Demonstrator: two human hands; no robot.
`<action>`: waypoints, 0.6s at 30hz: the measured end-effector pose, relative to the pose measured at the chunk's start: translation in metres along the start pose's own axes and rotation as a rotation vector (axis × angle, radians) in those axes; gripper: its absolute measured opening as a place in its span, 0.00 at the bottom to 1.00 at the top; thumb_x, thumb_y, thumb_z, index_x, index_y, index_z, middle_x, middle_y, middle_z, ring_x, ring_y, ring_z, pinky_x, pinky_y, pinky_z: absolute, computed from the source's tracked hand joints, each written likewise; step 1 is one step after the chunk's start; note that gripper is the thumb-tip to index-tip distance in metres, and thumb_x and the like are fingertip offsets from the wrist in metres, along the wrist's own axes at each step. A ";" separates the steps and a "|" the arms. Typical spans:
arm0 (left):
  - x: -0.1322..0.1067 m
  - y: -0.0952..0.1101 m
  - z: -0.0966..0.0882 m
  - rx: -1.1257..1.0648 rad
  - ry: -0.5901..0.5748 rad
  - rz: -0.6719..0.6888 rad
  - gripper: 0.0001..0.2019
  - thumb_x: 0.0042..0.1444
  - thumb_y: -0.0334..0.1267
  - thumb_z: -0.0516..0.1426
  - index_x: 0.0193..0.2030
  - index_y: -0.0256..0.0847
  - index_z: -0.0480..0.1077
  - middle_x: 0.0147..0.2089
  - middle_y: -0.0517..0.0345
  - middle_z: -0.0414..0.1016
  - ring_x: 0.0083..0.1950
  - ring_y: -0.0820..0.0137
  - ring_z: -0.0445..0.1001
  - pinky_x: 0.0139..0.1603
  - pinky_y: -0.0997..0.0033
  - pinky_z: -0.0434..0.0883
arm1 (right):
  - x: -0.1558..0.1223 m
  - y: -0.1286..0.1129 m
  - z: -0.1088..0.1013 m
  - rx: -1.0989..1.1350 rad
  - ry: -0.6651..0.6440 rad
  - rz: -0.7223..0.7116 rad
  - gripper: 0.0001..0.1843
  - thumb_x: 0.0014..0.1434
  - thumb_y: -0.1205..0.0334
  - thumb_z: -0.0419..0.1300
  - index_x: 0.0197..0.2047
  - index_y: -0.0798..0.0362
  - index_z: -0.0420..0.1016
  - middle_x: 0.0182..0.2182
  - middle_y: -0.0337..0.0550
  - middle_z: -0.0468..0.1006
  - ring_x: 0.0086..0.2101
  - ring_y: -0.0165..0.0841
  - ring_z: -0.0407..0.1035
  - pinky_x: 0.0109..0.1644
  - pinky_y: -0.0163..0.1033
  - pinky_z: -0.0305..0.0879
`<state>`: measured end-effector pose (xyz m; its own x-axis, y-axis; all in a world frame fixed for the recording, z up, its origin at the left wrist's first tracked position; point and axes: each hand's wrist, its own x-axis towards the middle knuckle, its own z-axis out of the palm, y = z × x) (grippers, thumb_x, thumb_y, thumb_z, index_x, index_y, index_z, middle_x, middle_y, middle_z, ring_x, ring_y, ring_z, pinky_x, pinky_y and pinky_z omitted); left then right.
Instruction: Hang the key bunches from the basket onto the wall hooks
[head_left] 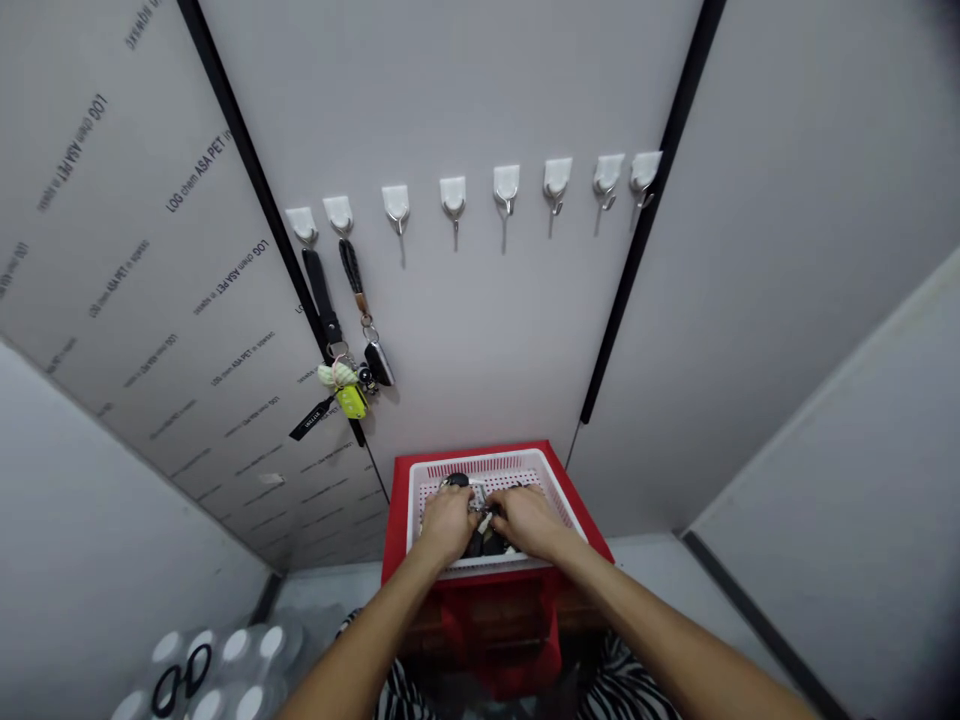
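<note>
Both hands are down inside a white perforated plastic basket [553, 492], among a pile of dark keychains and keys [491, 541]. My left hand [448, 520] is curled at the left side of the pile, thumb and fingers pinched on a silvery, metal keychain part [480, 497]. Facing it, my right hand [527, 518] has its fingers bent together on the same small tangle. The fingers partly hide what is gripped. A black rounded fob [456, 480] lies behind my left hand.
Several white adhesive hooks [452, 192] line the wall panel. A black strap keychain [321, 295] with a yellow-green fob and a braided keychain [352, 275] hang from the two leftmost. The basket rests on a red box [397, 520]. White-capped bottles [236, 645] and black-handled scissors [180, 680] are lower left.
</note>
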<state>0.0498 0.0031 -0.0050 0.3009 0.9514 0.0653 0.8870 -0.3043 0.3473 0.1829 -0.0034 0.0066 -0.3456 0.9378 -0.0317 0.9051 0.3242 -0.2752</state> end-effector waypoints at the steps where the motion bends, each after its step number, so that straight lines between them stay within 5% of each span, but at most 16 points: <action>1: 0.000 0.000 0.000 -0.008 0.009 -0.015 0.12 0.42 0.37 0.48 0.36 0.40 0.63 0.38 0.52 0.66 0.41 0.64 0.62 0.39 0.67 0.57 | 0.000 0.000 0.000 0.009 -0.004 0.004 0.09 0.44 0.65 0.48 0.29 0.52 0.67 0.23 0.41 0.71 0.30 0.32 0.63 0.37 0.38 0.47; 9: -0.002 -0.003 -0.001 -0.400 0.118 -0.065 0.14 0.42 0.32 0.48 0.39 0.40 0.60 0.27 0.61 0.66 0.29 0.76 0.63 0.31 0.77 0.59 | 0.001 0.006 0.000 0.434 0.277 0.012 0.09 0.48 0.63 0.44 0.25 0.55 0.62 0.23 0.39 0.66 0.27 0.27 0.59 0.31 0.31 0.52; 14: 0.002 -0.006 -0.009 -0.568 0.189 -0.073 0.11 0.41 0.30 0.47 0.34 0.37 0.64 0.27 0.60 0.65 0.29 0.76 0.62 0.32 0.78 0.59 | 0.001 0.005 -0.003 0.702 0.301 0.015 0.08 0.47 0.61 0.45 0.23 0.55 0.59 0.18 0.35 0.60 0.22 0.26 0.55 0.27 0.30 0.52; 18: 0.004 -0.009 -0.022 -0.688 0.123 -0.050 0.10 0.40 0.29 0.47 0.30 0.35 0.65 0.26 0.60 0.64 0.28 0.77 0.61 0.31 0.78 0.59 | 0.002 -0.003 -0.008 0.819 0.331 0.006 0.07 0.47 0.62 0.46 0.22 0.56 0.58 0.18 0.35 0.59 0.22 0.25 0.54 0.27 0.30 0.52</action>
<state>0.0356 0.0102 0.0128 0.1879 0.9742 0.1254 0.4635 -0.2005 0.8631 0.1814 -0.0014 0.0152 -0.1368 0.9682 0.2096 0.4012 0.2476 -0.8819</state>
